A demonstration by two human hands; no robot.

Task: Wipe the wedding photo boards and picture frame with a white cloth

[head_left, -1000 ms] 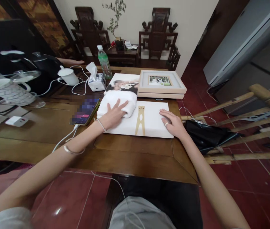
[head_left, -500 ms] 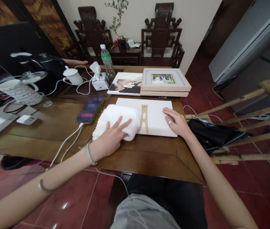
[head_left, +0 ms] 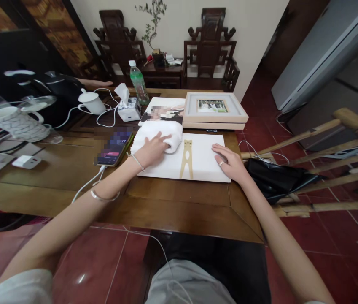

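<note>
A white panel [head_left: 205, 162] lies on the wooden table, with a tan A-shaped piece [head_left: 187, 156] on its face. My left hand [head_left: 152, 150] rests with spread fingers on a folded, fluffy white towel [head_left: 174, 131]. The towel covers the panel's far left part and reaches its back edge. At the panel's right side, my right hand [head_left: 232, 164] lies with fingers stretched out on the surface, a ring on one finger. My left thumb is partly hidden.
Behind the panel are a photo print [head_left: 162, 110] and stacked picture frames [head_left: 215, 120]. A charging phone [head_left: 115, 147], tissue box [head_left: 129, 109], green bottle [head_left: 139, 84] and mugs [head_left: 92, 102] stand to the left. Another person's hand [head_left: 106, 83] shows at the far left.
My left hand has pushed the towel away from me, toward the panel's back edge, uncovering the near left part. My right hand stays on the panel. The view has shifted slightly.
</note>
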